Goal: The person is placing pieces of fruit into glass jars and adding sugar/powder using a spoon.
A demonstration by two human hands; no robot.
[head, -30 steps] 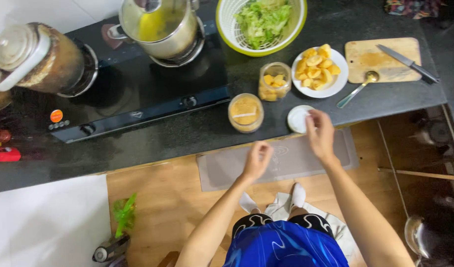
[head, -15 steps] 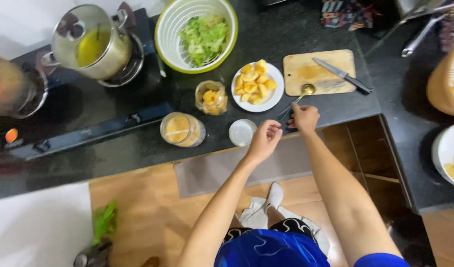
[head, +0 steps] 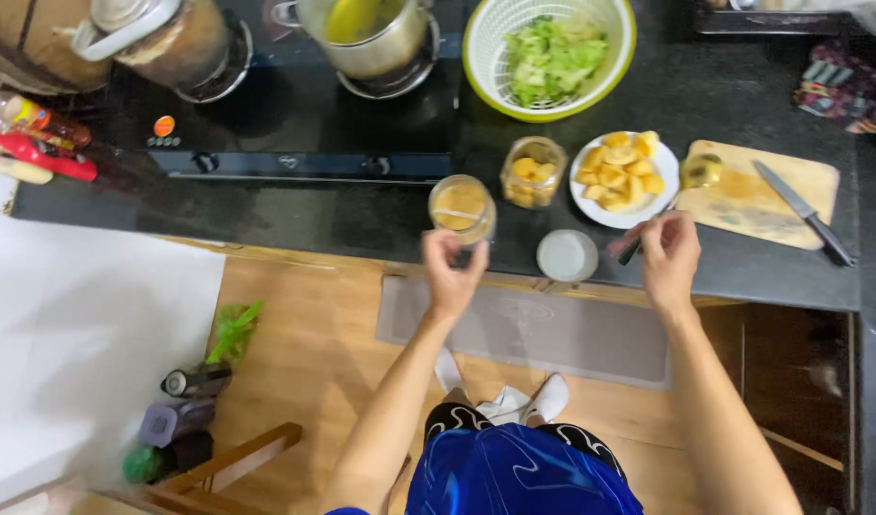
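Note:
My left hand (head: 450, 270) curls around the near side of an open glass jar (head: 462, 208) of tan powder on the black counter. My right hand (head: 669, 256) pinches the handle of a metal spoon (head: 691, 178) whose bowl lies on the wooden cutting board (head: 762, 195). Between the hands lies a white jar lid (head: 567, 255). Behind it stand a second jar (head: 531, 171) of yellow pieces and a white plate (head: 624, 178) of yellow chunks.
A knife (head: 802, 210) rests on the cutting board. A green basket (head: 550, 54) of chopped greens, a steel pot (head: 369, 33) and a lidded brown pot (head: 162, 43) sit on or beside the black stove (head: 295, 124). Bottles (head: 176, 420) stand on the wooden floor at lower left.
My left hand reached forward and closed around the powder jar. My right hand took hold of the spoon handle. The camera view shifted right.

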